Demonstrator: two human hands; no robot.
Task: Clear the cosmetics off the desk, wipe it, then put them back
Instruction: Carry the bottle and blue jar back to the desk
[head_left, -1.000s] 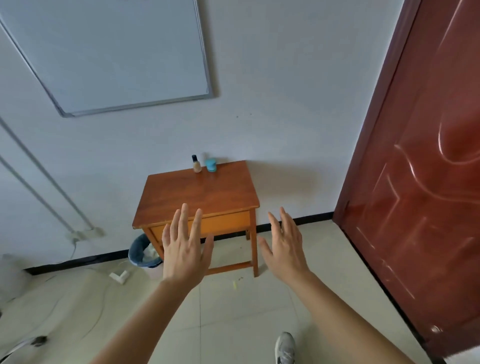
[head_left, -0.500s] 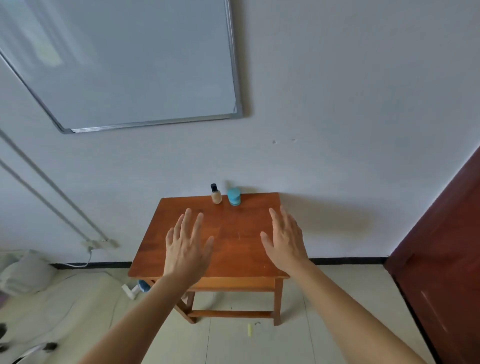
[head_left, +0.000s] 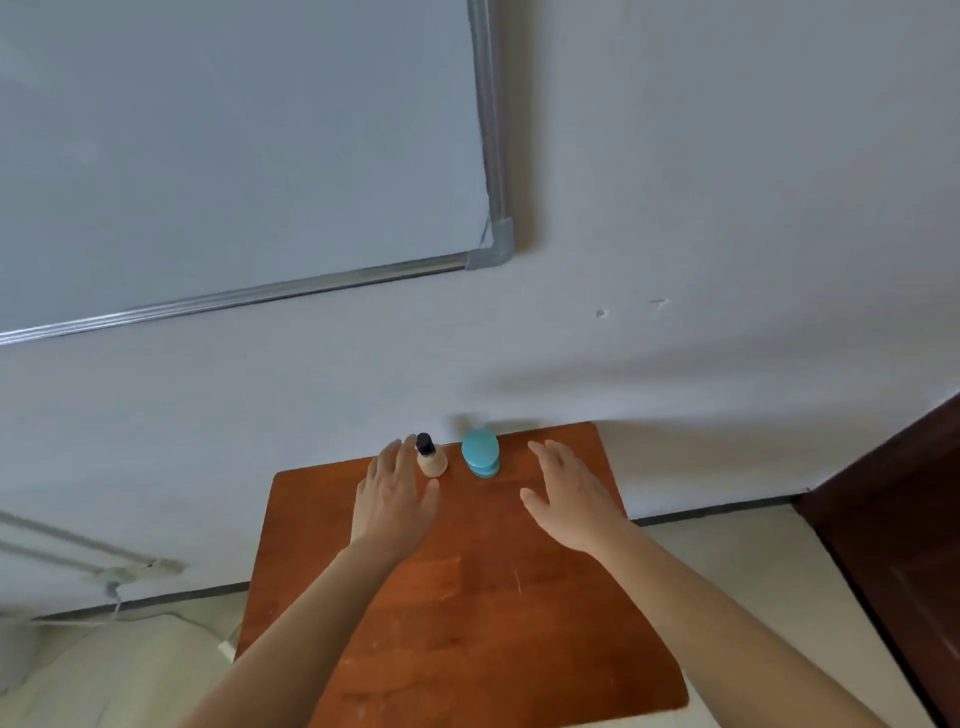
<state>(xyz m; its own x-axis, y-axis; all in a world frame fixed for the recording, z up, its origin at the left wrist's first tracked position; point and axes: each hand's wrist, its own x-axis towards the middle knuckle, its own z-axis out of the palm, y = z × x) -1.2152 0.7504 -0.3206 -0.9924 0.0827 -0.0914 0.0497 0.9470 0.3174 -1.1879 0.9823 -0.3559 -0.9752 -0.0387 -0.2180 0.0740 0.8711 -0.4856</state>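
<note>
Left hand (head_left: 392, 499): palm down, fingers straight, holding nothing; fingertips just left of the bottle, contact unclear.
Right hand (head_left: 569, 499): flat, fingers extended, empty; right of the blue jar, apart from it.
Bottle (head_left: 431, 460): small, beige, black cap; upright at the desk's far edge, frame centre.
Blue jar (head_left: 480, 453): round, just right of the bottle.
Desk (head_left: 467, 623): orange-brown wood, lower centre.
Whiteboard (head_left: 234, 145): upper left, on the wall.
Door (head_left: 893, 545): dark red-brown, lower right.
</note>
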